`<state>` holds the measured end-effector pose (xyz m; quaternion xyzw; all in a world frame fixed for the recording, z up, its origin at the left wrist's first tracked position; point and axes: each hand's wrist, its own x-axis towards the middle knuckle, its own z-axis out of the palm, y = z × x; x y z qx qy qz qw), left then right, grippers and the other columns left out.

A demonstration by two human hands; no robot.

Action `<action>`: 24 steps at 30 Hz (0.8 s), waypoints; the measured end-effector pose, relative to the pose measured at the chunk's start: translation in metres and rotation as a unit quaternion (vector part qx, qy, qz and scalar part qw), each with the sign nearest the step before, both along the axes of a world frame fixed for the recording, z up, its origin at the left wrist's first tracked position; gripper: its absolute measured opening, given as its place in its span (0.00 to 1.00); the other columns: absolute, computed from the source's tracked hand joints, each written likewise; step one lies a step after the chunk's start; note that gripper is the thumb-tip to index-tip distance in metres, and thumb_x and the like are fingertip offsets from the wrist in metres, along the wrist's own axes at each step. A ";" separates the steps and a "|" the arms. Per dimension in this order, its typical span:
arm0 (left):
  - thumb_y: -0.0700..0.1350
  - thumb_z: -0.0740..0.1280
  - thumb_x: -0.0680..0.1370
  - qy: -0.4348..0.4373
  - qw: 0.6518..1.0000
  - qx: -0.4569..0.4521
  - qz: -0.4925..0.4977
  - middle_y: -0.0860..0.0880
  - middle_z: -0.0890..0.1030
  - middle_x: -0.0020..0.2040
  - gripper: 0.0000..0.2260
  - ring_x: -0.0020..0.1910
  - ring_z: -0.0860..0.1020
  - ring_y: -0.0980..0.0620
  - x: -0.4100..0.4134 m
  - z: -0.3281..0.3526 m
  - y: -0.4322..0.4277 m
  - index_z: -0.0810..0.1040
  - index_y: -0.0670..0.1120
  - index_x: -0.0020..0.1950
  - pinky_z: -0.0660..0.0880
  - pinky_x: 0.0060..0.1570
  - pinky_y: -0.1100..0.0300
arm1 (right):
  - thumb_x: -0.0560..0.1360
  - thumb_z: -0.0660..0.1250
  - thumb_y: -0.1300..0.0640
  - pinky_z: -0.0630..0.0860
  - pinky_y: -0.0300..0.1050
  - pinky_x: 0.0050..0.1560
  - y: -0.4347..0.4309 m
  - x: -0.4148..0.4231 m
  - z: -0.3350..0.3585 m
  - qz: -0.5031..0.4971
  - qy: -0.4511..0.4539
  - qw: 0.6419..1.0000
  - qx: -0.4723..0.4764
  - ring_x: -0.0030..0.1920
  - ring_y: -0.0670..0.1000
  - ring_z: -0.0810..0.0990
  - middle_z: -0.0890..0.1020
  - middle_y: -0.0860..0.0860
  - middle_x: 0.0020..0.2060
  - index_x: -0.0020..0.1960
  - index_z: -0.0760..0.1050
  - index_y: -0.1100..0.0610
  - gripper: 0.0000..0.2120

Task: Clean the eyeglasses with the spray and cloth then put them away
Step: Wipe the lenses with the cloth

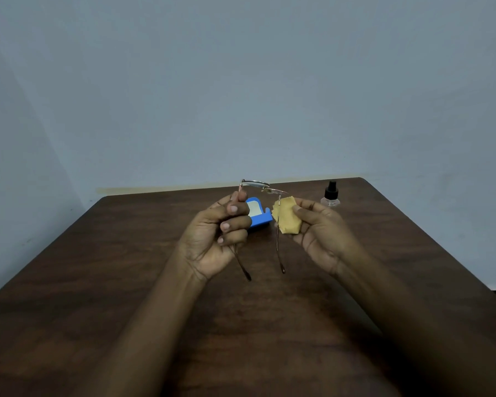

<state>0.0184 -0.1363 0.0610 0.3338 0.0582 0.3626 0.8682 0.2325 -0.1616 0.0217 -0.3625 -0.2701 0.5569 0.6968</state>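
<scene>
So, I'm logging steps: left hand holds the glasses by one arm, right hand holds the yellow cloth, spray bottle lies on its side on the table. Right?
Not quite. The head view shows the spray bottle standing upright on the table, not on its side. The rest holds: left hand on one arm of the glasses, right hand holding the yellow cloth.

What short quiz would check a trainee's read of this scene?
1. True or false: the left hand grips the glasses by a temple.
2. Which holds the cloth? A) left hand B) right hand
3. Fill in: the spray stands on the ____.
Key: 1 true; 2 B; 3 table.
</scene>
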 end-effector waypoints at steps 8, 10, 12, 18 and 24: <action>0.38 0.64 0.78 0.105 0.984 0.015 0.143 0.50 0.71 0.35 0.04 0.24 0.66 0.58 -0.004 -0.001 0.011 0.78 0.41 0.49 0.54 0.22 0.67 | 0.83 0.65 0.64 0.86 0.48 0.41 -0.008 0.007 0.010 0.047 0.057 0.997 -0.006 0.41 0.55 0.88 0.88 0.63 0.49 0.60 0.78 0.65 0.08; 0.39 0.65 0.78 0.127 0.976 0.023 0.173 0.50 0.72 0.35 0.03 0.24 0.66 0.58 -0.003 -0.001 0.012 0.77 0.41 0.49 0.56 0.21 0.67 | 0.82 0.68 0.62 0.86 0.48 0.43 -0.010 0.009 0.012 0.059 0.056 0.997 0.001 0.42 0.55 0.88 0.87 0.63 0.51 0.61 0.78 0.66 0.10; 0.38 0.63 0.82 0.154 0.966 0.032 0.206 0.49 0.72 0.35 0.05 0.24 0.66 0.58 -0.002 -0.002 0.013 0.78 0.41 0.49 0.56 0.21 0.66 | 0.79 0.71 0.61 0.86 0.47 0.45 -0.013 0.010 0.014 0.077 0.027 0.997 0.016 0.43 0.53 0.87 0.87 0.62 0.51 0.61 0.79 0.66 0.13; 0.46 0.62 0.81 0.205 0.927 0.118 0.292 0.48 0.78 0.37 0.11 0.31 0.71 0.53 0.002 -0.006 0.015 0.82 0.43 0.47 0.66 0.30 0.61 | 0.74 0.72 0.59 0.83 0.45 0.44 -0.017 0.001 0.017 0.001 -0.103 0.987 0.127 0.41 0.50 0.83 0.84 0.57 0.44 0.53 0.81 0.63 0.09; 0.57 0.62 0.79 0.187 0.865 0.180 0.429 0.47 0.87 0.48 0.16 0.47 0.84 0.50 0.005 -0.003 0.011 0.85 0.49 0.50 0.76 0.47 0.53 | 0.75 0.73 0.55 0.82 0.44 0.47 -0.020 -0.004 0.018 -0.072 -0.158 0.967 0.188 0.42 0.50 0.84 0.86 0.53 0.43 0.50 0.88 0.52 0.06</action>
